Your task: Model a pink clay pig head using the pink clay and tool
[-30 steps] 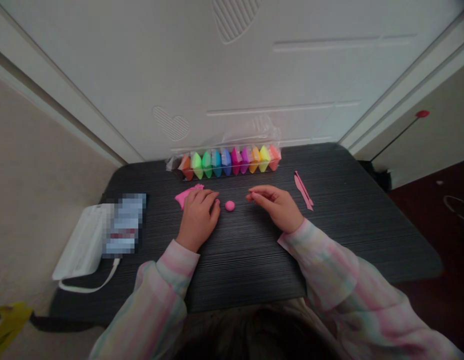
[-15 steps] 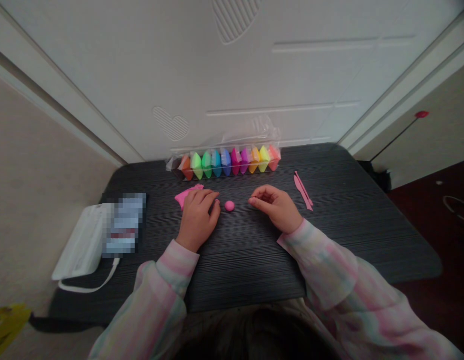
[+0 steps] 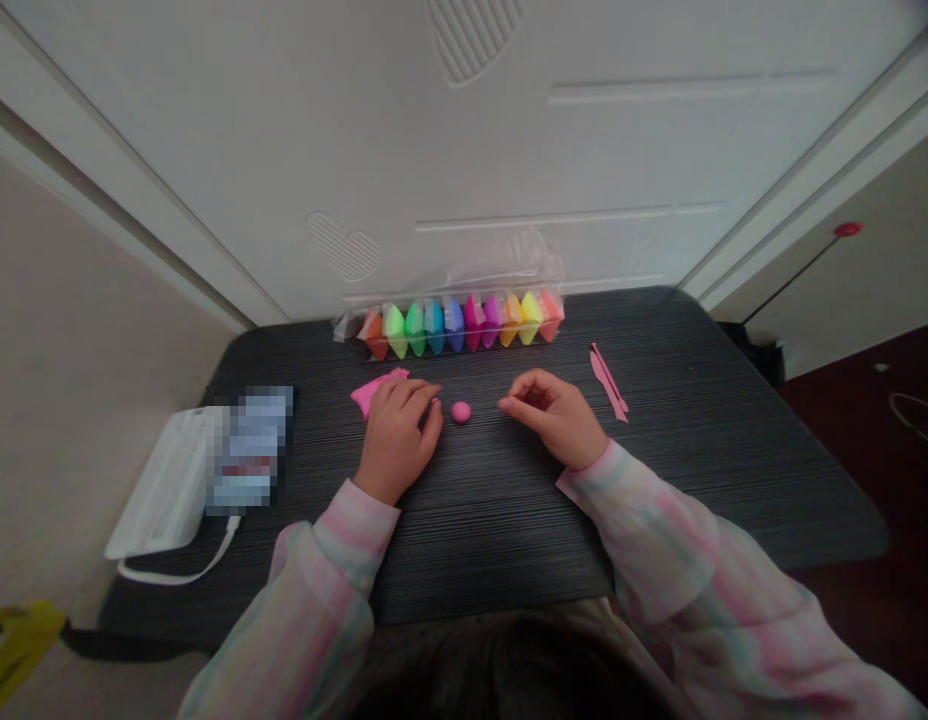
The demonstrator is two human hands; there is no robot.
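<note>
A small pink clay ball (image 3: 460, 411) lies on the dark table (image 3: 509, 500) between my two hands. My left hand (image 3: 398, 430) rests flat just left of the ball, fingers stretched out and lying partly over a flat pink clay packet (image 3: 370, 390). My right hand (image 3: 555, 415) sits to the right of the ball with its fingers curled inward, thumb and forefinger close together; nothing shows between them. Neither hand touches the ball.
A clear pack of coloured clay pieces (image 3: 453, 325) lies along the far table edge by the white door. Two pink plastic modelling tools (image 3: 608, 380) lie right of my right hand. A white case with a strap (image 3: 168, 490) sits at the table's left.
My right hand's fingers have curled in from a more stretched-out pose. The left hand and the ball have stayed put.
</note>
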